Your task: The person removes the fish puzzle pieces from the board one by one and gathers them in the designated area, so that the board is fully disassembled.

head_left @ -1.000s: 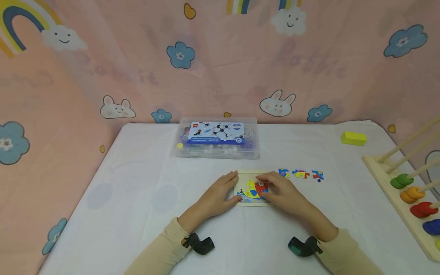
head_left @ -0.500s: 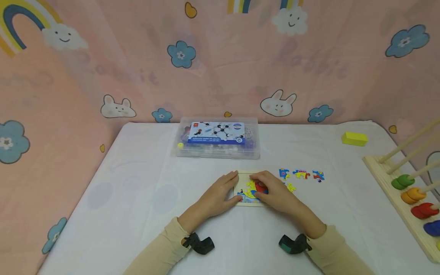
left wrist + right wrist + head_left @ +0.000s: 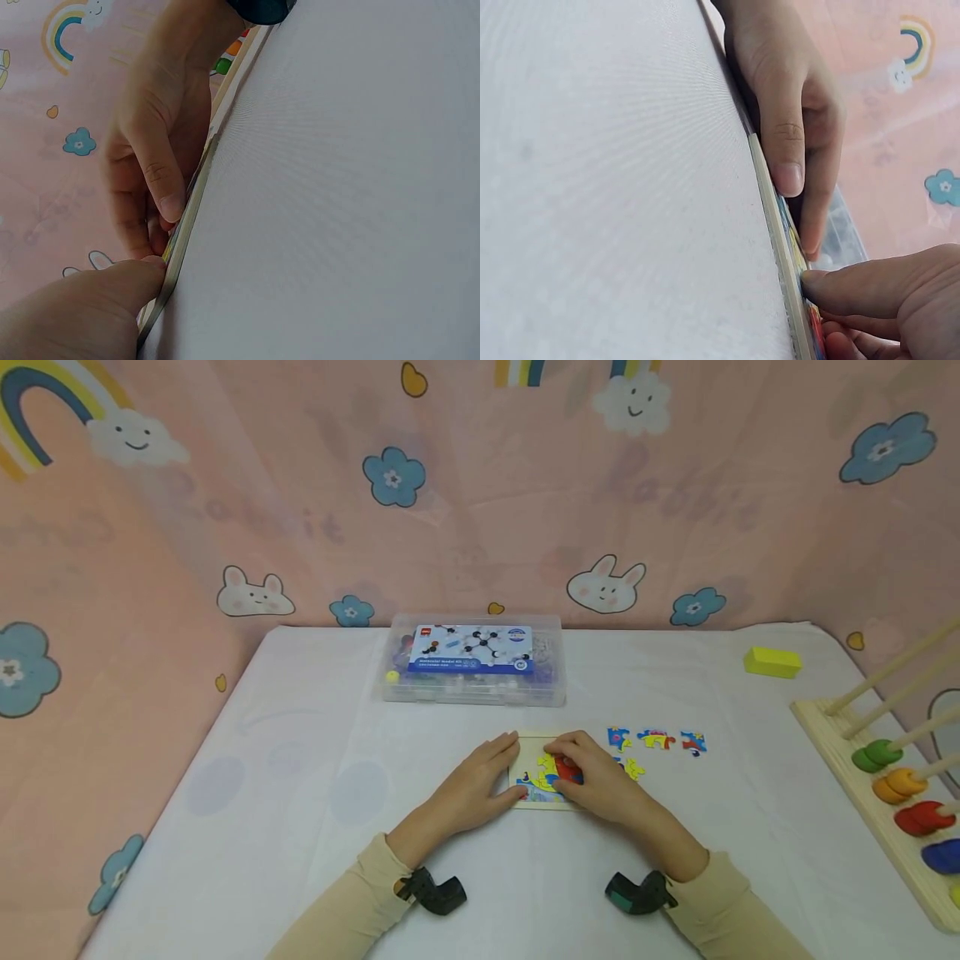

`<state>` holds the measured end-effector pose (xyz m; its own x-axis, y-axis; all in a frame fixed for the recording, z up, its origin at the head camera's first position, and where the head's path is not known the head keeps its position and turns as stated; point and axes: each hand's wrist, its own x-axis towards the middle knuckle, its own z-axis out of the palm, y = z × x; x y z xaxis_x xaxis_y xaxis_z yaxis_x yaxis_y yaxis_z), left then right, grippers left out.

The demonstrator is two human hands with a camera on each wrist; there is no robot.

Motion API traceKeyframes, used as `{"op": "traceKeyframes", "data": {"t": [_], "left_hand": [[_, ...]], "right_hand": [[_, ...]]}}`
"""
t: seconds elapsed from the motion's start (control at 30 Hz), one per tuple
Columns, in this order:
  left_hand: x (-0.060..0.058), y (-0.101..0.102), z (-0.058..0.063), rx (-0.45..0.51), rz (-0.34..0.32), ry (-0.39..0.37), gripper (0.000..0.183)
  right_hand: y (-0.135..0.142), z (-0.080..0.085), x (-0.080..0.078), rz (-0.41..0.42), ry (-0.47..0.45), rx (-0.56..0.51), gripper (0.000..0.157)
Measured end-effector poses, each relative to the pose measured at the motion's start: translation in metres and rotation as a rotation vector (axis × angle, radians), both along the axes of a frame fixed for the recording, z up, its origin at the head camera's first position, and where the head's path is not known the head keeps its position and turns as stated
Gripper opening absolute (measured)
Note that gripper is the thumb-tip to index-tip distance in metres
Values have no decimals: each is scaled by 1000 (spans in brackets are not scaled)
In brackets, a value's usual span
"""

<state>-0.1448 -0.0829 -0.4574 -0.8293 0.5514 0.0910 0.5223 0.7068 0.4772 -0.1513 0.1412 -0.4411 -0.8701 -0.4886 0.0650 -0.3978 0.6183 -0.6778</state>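
Observation:
A small wooden puzzle board (image 3: 531,747) lies on the white table with yellow and blue pieces set in its picture. My left hand (image 3: 467,787) rests along the board's left side, fingers straight, its thumb (image 3: 142,279) at the near left corner. Over the right half, my right hand (image 3: 609,783) pinches a red puzzle piece (image 3: 567,770) between bent fingers and thumb (image 3: 832,291), close over the board, partly covering it. Loose beyond the board's right edge are a blue piece (image 3: 618,739), a yellow-and-red piece (image 3: 657,740), a red-and-blue piece (image 3: 693,742) and a yellow piece (image 3: 634,769).
A clear plastic box (image 3: 472,694) with a molecular model label stands behind the board. At the right is a wooden bead rack (image 3: 840,756) with coloured beads on pegs. A yellow block (image 3: 772,662) lies at the back right.
My right hand has shifted left over the board with the red piece, bringing the loose yellow piece into sight. Over the last half second it has barely moved; my left hand stays put.

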Motion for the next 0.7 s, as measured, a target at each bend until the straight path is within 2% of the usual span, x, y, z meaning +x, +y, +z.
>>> {"op": "traceKeyframes", "data": {"t": [0.37,0.7], "left_hand": [[0,0,-1,-6,4,-1,67],[0,0,-1,-1,0,-2,67]], "right_hand": [[1,-6,-3,-15,-49,-61,40],[2,-7,-1,-36,-53,-87,43]]}}
